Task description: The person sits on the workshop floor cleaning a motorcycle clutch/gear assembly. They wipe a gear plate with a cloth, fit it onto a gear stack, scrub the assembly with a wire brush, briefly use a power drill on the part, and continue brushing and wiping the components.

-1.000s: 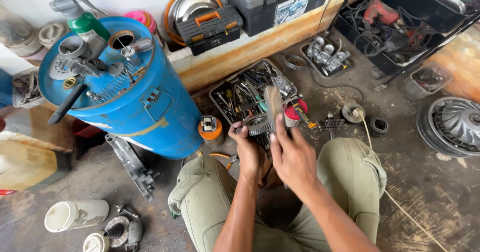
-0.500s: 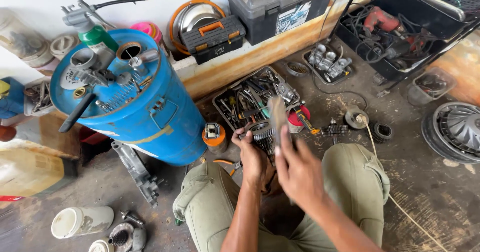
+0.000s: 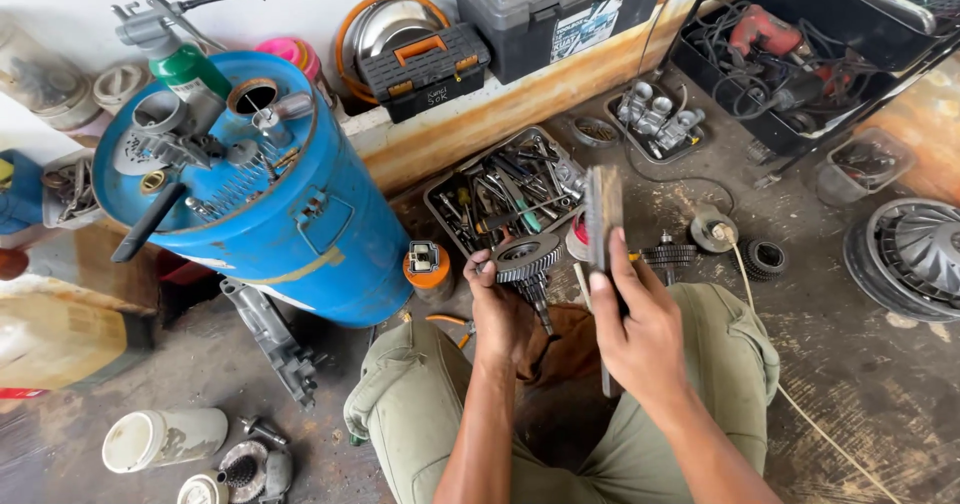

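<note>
A person crouching on a grimy workshop floor (image 3: 860,384) grips a toothed steel gear on its shaft (image 3: 527,260) in the left hand (image 3: 497,309), the right hand (image 3: 640,329) clasping a flat grey brush (image 3: 603,214) raised beside the still-dark gear.

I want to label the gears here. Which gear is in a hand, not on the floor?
The large gear on a shaft, gripped by the left hand. The dark gear and small ring gear lie apart on the floor.
</note>
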